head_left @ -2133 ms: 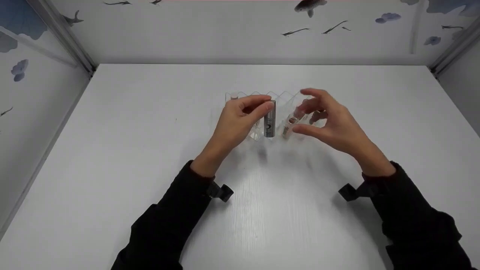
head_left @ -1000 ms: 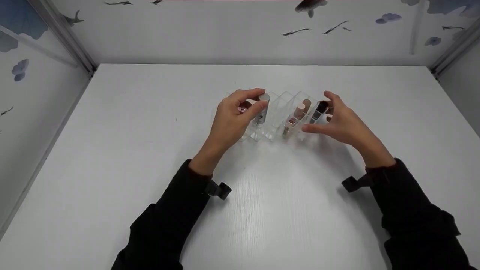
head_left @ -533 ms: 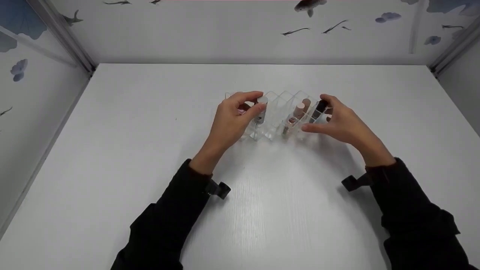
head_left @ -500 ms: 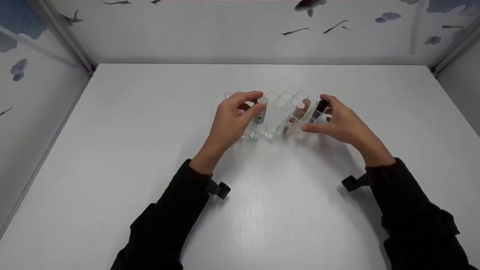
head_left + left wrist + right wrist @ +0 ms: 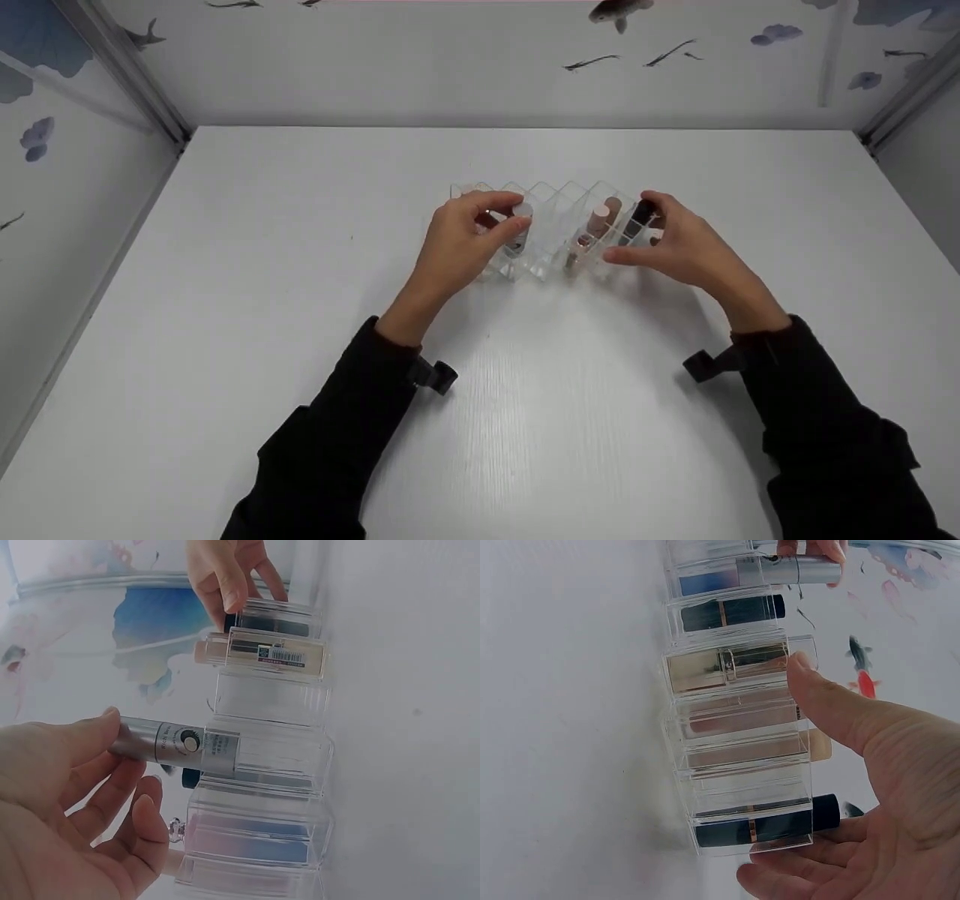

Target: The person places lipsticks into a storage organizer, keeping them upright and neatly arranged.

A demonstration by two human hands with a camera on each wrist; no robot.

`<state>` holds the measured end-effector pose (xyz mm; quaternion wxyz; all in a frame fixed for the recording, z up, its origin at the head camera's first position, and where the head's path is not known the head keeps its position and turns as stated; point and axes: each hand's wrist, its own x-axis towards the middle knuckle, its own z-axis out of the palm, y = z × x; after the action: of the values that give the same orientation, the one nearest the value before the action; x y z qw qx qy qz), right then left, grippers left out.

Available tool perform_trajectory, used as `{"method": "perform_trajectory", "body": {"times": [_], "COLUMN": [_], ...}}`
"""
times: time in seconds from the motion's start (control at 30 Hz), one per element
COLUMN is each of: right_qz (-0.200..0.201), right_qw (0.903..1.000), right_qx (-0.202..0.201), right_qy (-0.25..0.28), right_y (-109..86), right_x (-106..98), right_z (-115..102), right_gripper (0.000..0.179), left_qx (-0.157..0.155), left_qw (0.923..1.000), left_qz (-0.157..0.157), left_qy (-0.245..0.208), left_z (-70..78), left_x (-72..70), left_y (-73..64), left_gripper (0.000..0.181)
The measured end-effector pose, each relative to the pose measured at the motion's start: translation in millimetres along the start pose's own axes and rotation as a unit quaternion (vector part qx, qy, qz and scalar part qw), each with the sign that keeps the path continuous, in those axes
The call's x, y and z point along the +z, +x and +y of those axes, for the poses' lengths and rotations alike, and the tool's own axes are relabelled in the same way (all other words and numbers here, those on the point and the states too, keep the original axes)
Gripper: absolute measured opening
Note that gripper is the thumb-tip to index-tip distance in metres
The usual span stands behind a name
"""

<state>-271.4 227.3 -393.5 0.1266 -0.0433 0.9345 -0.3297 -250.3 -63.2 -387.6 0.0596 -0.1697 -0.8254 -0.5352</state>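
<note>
My left hand (image 5: 457,236) pinches a silver cosmetic tube (image 5: 517,231) near its top, between thumb and forefinger. The left wrist view shows printing and a round dark-and-white picture on this tube (image 5: 176,742); its lower end is inside a slot of the clear lipstick organizer (image 5: 559,225). At the organizer's right end, my right hand (image 5: 679,244) holds it, thumb at the front and fingers round the end. A black lipstick tube (image 5: 825,814) stands in the slot beside those fingers. My left hand hides the organizer's left part in the head view.
Other slots hold a pink-capped tube (image 5: 598,220), a brown-capped tube (image 5: 613,206) and a gold-banded tube (image 5: 727,664). The white table (image 5: 495,420) extends all round the organizer. Beyond it rises a white wall (image 5: 450,75) with painted fish.
My left hand has brought the silver tube leftward over the organizer and lowered it into a slot. My right hand has moved slightly right onto the organizer's end, then stayed there.
</note>
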Motion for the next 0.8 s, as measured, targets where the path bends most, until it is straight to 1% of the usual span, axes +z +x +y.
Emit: {"method": "perform_trajectory", "body": {"times": [0.13, 0.27, 0.37, 0.5, 0.7, 0.8], "right_qz": [-0.005, -0.016, -0.019, -0.02, -0.019, -0.019], "right_qw": [1.0, 0.9998, 0.9996, 0.9996, 0.9997, 0.9997], "right_qx": [0.005, 0.01, 0.01, 0.011, 0.014, 0.013], "right_qy": [-0.002, 0.009, 0.016, 0.018, 0.007, 0.005], "right_y": [1.4, 3.4, 4.5, 4.8, 3.2, 2.9], "right_x": [0.1, 0.3, 0.5, 0.7, -0.2, -0.5], "right_z": [0.8, 3.2, 4.7, 4.7, 3.0, 2.6], "right_gripper": [0.118, 0.112, 0.108, 0.108, 0.109, 0.11], "left_qx": [-0.013, -0.022, -0.024, -0.02, -0.008, -0.012], "left_qw": [0.9989, 0.9959, 0.9926, 0.9872, 0.9812, 0.9798], "left_qz": [-0.005, -0.008, -0.011, -0.014, -0.016, -0.018], "left_qy": [0.045, 0.087, 0.118, 0.158, 0.192, 0.199], "left_z": [-1.4, -0.9, 0.2, 1.4, 0.9, -0.1], "left_x": [0.4, 1.6, 2.7, 4.4, 6.5, 7.4], "left_y": [-0.4, -1.5, -1.9, -2.5, -3.8, -4.0], "left_gripper": [0.032, 0.032, 0.032, 0.031, 0.029, 0.028]}}
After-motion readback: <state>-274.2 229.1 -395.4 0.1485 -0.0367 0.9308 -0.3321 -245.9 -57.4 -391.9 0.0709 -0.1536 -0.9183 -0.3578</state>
